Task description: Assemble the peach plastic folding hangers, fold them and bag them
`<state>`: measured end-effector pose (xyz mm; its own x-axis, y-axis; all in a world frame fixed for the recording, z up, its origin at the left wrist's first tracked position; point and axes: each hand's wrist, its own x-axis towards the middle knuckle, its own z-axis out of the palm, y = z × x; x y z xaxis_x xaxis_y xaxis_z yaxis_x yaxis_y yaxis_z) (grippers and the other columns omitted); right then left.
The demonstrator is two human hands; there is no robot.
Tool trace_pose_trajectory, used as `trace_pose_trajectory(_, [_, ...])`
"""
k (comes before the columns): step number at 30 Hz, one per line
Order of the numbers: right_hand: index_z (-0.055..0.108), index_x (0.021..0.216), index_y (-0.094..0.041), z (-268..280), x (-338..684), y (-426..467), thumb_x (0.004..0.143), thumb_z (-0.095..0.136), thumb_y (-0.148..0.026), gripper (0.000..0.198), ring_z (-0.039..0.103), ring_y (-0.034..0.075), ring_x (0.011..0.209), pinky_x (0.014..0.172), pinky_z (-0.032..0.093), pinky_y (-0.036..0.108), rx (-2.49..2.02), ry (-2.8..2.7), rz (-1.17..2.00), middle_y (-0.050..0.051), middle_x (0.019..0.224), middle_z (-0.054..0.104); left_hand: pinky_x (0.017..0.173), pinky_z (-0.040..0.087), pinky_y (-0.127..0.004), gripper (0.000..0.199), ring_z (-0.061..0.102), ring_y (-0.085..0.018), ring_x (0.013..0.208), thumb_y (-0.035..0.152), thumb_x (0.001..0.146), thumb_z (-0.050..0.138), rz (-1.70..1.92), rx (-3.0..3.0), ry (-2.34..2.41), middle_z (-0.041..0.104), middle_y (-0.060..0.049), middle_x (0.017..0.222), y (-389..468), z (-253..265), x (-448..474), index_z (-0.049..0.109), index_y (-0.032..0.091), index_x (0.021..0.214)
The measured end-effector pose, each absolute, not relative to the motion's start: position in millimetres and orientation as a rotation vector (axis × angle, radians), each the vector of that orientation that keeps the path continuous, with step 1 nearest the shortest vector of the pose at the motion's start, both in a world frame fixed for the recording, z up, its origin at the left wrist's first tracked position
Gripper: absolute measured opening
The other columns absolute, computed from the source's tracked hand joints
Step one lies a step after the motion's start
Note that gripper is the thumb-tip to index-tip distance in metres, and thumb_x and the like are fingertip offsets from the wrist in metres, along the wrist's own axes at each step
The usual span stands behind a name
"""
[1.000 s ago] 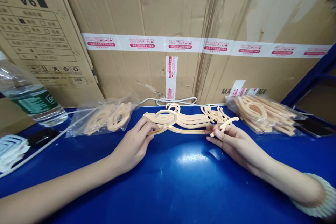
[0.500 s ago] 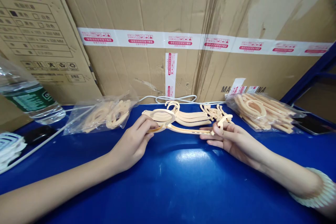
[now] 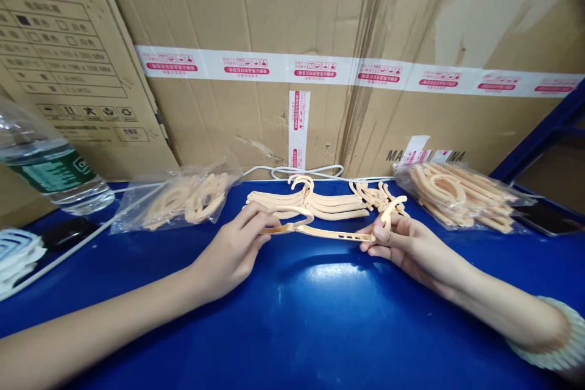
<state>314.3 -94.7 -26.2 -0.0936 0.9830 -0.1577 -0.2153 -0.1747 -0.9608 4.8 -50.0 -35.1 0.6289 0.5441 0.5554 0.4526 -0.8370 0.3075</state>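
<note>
A beige folding clothes hanger (image 3: 329, 234) is held level above the blue table, its oval hook loop leaning over toward my left hand. My left hand (image 3: 240, 247) is closed around the hanger's left arm, hiding that end. At the opposite end, my right hand (image 3: 414, 250) pinches a small curved hook piece (image 3: 393, 206) against the tip of the slotted right arm. Whether this piece is joined to the arm I cannot tell. Just behind lies a stack of beige hangers (image 3: 338, 204), with several loose small hook pieces (image 3: 372, 195) to its right.
Clear bags of beige hanger parts lie at the left (image 3: 187, 198) and right (image 3: 457, 195). A phone (image 3: 548, 219) is at far right. A water bottle (image 3: 59, 177), a black object (image 3: 70, 234) and a white cable (image 3: 55, 271) occupy the left. Cardboard boxes (image 3: 247, 116) stand behind.
The hanger has shifted slightly right and toward me, its slots now showing more. The right fingers have drawn in around the small hook piece at the arm's tip.
</note>
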Motion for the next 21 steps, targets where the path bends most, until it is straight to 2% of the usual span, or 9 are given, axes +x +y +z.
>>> trace_pose_trajectory(2, [0.060, 0.069, -0.016, -26.7, 312.7, -95.3, 0.062, 0.089, -0.033, 0.034, 0.068, 0.014, 0.070, 0.067, 0.055, 0.024, -1.130, -1.017, 1.460, 0.006, 0.083, 0.074, 0.088, 0.048, -0.030, 0.026, 0.056, -0.017, 0.100, 0.002, 0.094, 0.041, 0.987, 2.706, 0.803, 0.055, -0.006, 0.106, -50.1, -34.5, 5.3, 0.053, 0.018, 0.110])
trace_pose_trajectory(5, [0.061, 0.065, -0.016, -26.8, 310.6, -96.2, 0.058, 0.090, -0.037, 0.036, 0.062, 0.012, 0.062, 0.060, 0.051, 0.023, -1.151, -1.056, 1.406, 0.003, 0.069, 0.070, 0.088, 0.049, -0.030, 0.026, 0.057, -0.017, 0.100, 0.001, 0.094, 0.041, 0.963, 2.702, 0.751, 0.056, -0.007, 0.107, -50.7, -33.4, 6.6, 0.053, 0.018, 0.110])
trace_pose_trajectory(8, [0.063, 0.062, -0.017, -26.6, 310.6, -97.0, 0.059, 0.090, -0.038, 0.034, 0.056, 0.011, 0.057, 0.055, 0.047, 0.022, -1.133, -1.090, 1.382, 0.001, 0.059, 0.065, 0.087, 0.049, -0.030, 0.026, 0.057, -0.017, 0.098, 0.002, 0.094, 0.040, 0.943, 2.687, 0.735, 0.056, -0.006, 0.106, -51.6, -32.6, 7.6, 0.052, 0.019, 0.111])
trace_pose_trajectory(13, [0.066, 0.067, -0.015, -25.0, 313.9, -96.5, 0.068, 0.085, -0.033, 0.026, 0.064, 0.014, 0.066, 0.064, 0.054, 0.024, -1.102, -1.020, 1.518, 0.006, 0.071, 0.070, 0.087, 0.047, -0.030, 0.027, 0.055, -0.017, 0.100, 0.003, 0.095, 0.039, 0.990, 2.677, 0.764, 0.057, -0.007, 0.107, -51.5, -33.0, 7.3, 0.052, 0.019, 0.113])
trace_pose_trajectory(16, [0.063, 0.069, -0.015, -23.8, 315.9, -94.9, 0.069, 0.084, -0.029, 0.025, 0.070, 0.017, 0.072, 0.067, 0.056, 0.026, -1.069, -0.950, 1.597, 0.008, 0.083, 0.073, 0.086, 0.047, -0.030, 0.026, 0.055, -0.017, 0.099, 0.002, 0.095, 0.039, 1.000, 2.682, 0.791, 0.056, -0.006, 0.105, -50.7, -34.0, 6.6, 0.052, 0.019, 0.110])
trace_pose_trajectory(21, [0.064, 0.068, -0.015, -23.2, 319.1, -92.3, 0.068, 0.085, -0.025, 0.024, 0.071, 0.017, 0.073, 0.065, 0.057, 0.023, -1.054, -0.929, 1.656, 0.008, 0.083, 0.074, 0.087, 0.046, -0.029, 0.026, 0.054, -0.016, 0.099, 0.002, 0.094, 0.040, 1.015, 2.688, 0.822, 0.055, -0.006, 0.105, -50.7, -34.6, 5.7, 0.052, 0.019, 0.109])
